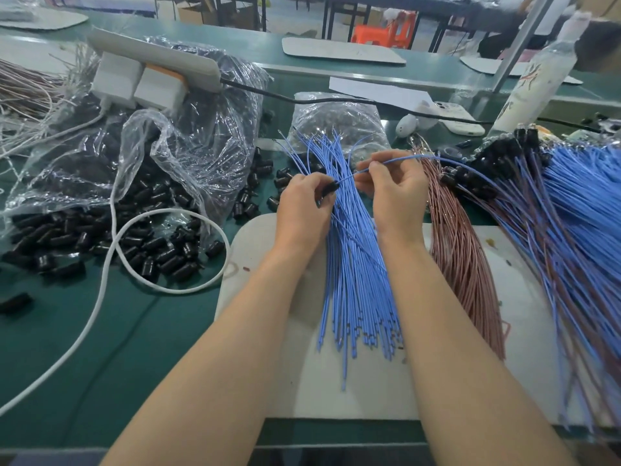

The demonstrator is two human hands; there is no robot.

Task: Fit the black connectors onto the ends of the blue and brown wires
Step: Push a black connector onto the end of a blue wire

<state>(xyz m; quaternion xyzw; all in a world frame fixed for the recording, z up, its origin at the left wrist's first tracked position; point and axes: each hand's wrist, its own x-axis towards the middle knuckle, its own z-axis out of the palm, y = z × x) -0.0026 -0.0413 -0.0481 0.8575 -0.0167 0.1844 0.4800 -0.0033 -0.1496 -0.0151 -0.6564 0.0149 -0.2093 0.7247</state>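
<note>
My left hand (304, 205) pinches a black connector (330, 187) just above a loose bundle of blue wires (356, 264). My right hand (395, 193) holds one blue wire (403, 159) whose tip points into that connector; the wire arcs off to the right. A bundle of brown wires (463, 264) lies to the right of my right hand. Further right is a heap of blue and brown wires with black connectors on their ends (504, 156). Loose black connectors (100, 240) spill from a clear plastic bag (161, 153) on the left.
A white mat (353, 388) lies under the wire bundles on the green table. A white cable (111, 257) loops across the left side. A power strip with chargers (148, 68) rests on the bag. A second bag (339, 122), a phone (458, 121) and a bottle (534, 79) stand behind.
</note>
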